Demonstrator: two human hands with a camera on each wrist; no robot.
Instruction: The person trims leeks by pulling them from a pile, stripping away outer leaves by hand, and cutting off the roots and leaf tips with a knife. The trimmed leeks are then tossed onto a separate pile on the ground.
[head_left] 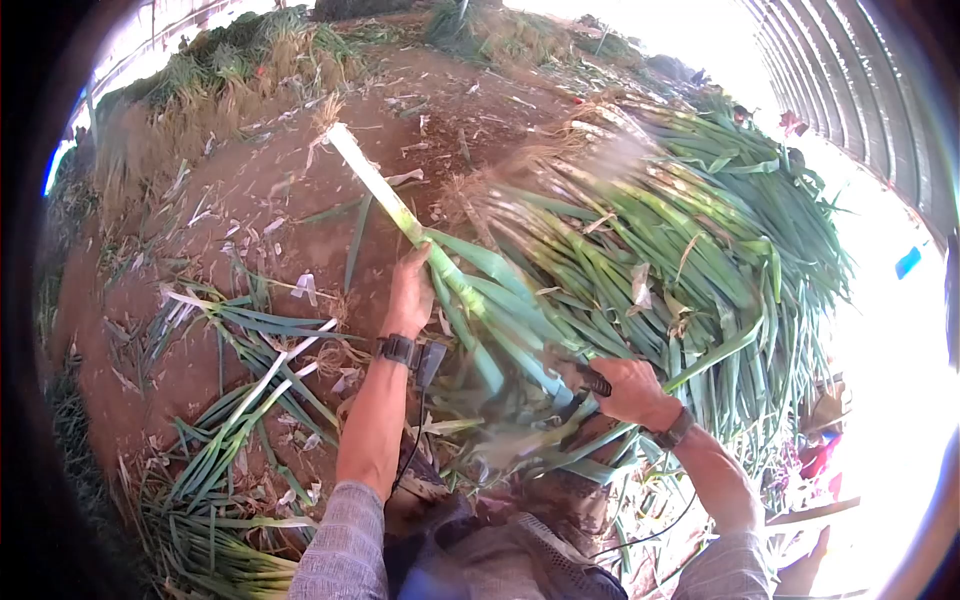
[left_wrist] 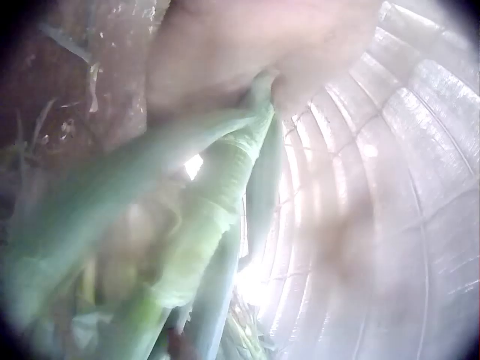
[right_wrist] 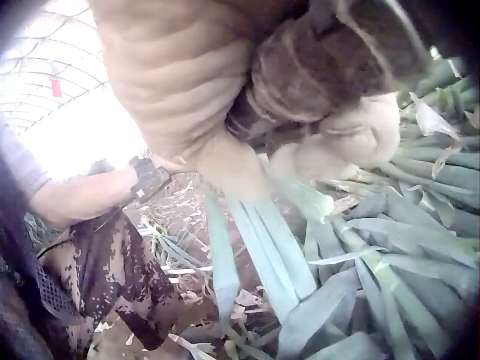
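Left hand (head_left: 408, 292): gripping one leek (head_left: 460, 284)
Right hand (head_left: 636, 391): curled round a dark handle (head_left: 595, 380)
Leek pile (head_left: 690, 235): partly hidden behind that leek's leaves (head_left: 520, 345)
Soil (head_left: 265, 185): scattered with scraps (head_left: 306, 287)

A curved, ribbed wall (head_left: 868, 95) rises beyond a littered brown earth floor (head_left: 262, 185), with glaring white light (head_left: 885, 340) between.

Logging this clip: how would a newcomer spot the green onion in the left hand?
In the head view, find the big pile of onions on the right. Just left of it, the left hand grips one green onion. Unlike the piled ones, it is held, its bright white root end against brown soil.
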